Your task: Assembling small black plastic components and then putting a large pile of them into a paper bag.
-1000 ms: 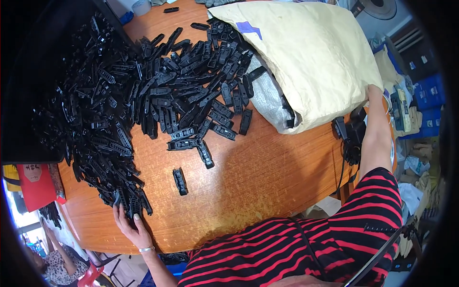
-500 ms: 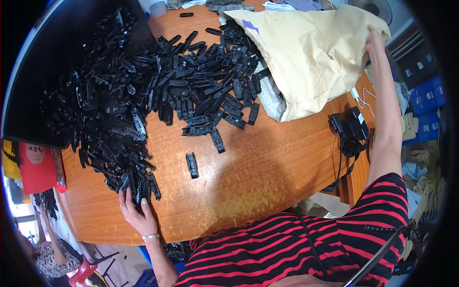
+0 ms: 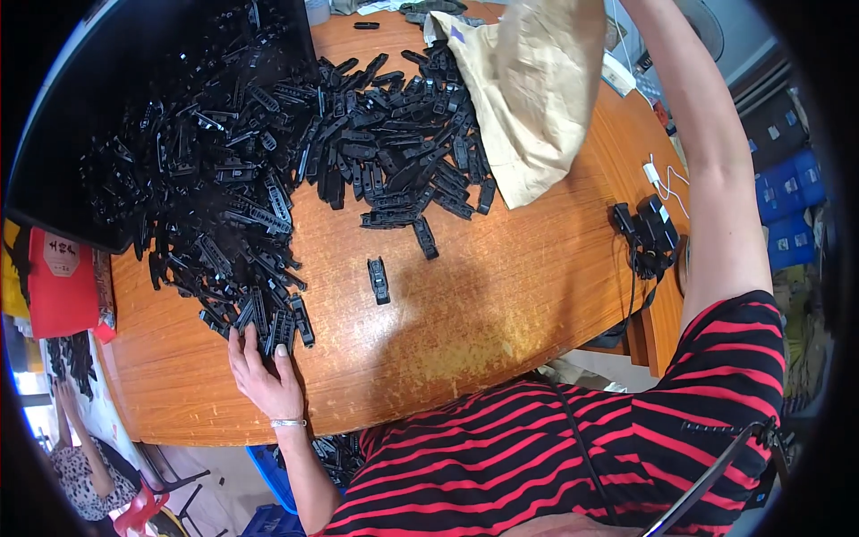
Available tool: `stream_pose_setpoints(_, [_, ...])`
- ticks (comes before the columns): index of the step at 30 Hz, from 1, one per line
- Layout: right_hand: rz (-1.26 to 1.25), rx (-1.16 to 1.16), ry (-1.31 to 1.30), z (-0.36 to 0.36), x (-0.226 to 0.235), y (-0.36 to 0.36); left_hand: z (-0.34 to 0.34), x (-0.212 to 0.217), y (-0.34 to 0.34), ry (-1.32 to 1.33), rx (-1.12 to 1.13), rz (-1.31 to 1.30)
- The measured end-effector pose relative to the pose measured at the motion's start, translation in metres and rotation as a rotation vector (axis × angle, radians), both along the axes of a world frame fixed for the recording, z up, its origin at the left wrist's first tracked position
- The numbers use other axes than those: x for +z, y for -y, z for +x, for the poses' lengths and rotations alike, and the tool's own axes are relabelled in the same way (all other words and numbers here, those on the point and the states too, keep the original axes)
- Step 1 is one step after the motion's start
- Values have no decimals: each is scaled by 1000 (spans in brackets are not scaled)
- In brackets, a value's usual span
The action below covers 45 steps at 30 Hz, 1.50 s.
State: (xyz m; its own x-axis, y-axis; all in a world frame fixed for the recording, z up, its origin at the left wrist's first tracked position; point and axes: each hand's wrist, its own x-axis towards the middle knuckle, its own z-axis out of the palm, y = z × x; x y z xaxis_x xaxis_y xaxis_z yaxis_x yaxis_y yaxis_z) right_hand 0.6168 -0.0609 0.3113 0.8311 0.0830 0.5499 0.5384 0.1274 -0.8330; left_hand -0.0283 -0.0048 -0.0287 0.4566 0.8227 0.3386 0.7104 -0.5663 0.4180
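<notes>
My left hand (image 3: 268, 380) rests on the table by the near end of the heap of black plastic parts (image 3: 224, 201). Its fingers are spread and the tips touch the nearest parts. My right forearm (image 3: 707, 125) stretches to the top edge, and the hand itself lies beyond the picture. A tan sack (image 3: 537, 116) hangs raised at the top, its upper part cut off by the frame. The sack's lower edge lies beside the looser pile of black parts (image 3: 394, 134). One single black part (image 3: 379, 281) lies apart on the wood.
A large black bin (image 3: 54, 170) lies tipped at the left with parts spilling out. A black adapter with cables (image 3: 646, 234) sits at the table's right side. Below the table edge is a blue crate (image 3: 273, 474) of parts. Another person (image 3: 89, 474) works at the lower left.
The sack has been lifted and pulled up toward the far edge, uncovering table on the right. My right arm has reached farther up, taking the hand out of view. My left hand stays by the heap.
</notes>
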Motion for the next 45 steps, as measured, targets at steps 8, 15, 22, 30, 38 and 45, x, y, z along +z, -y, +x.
stream_pose_setpoints(8, [16, 229, 59, -115, 27, -61, 2, -3, 0, 17, -6, -19])
stream_pose_setpoints(15, [-37, 276, 69, -162, 21, -70, 1, 1, 2, -19, 7, 10])
stream_pose_setpoints(22, [-95, 350, 79, -212, 12, -94, 0, -4, 0, 11, -6, 22])
stream_pose_setpoints(30, [-163, 471, 86, -270, -5, -128, 2, -1, 1, 14, -4, 17])
stream_pose_setpoints(38, [-228, 570, 83, -314, -20, -145, 0, -2, 1, 16, 1, -1])
stream_pose_setpoints(45, [-282, 648, 82, -346, -28, -135, 3, -4, -1, 15, -12, 33])
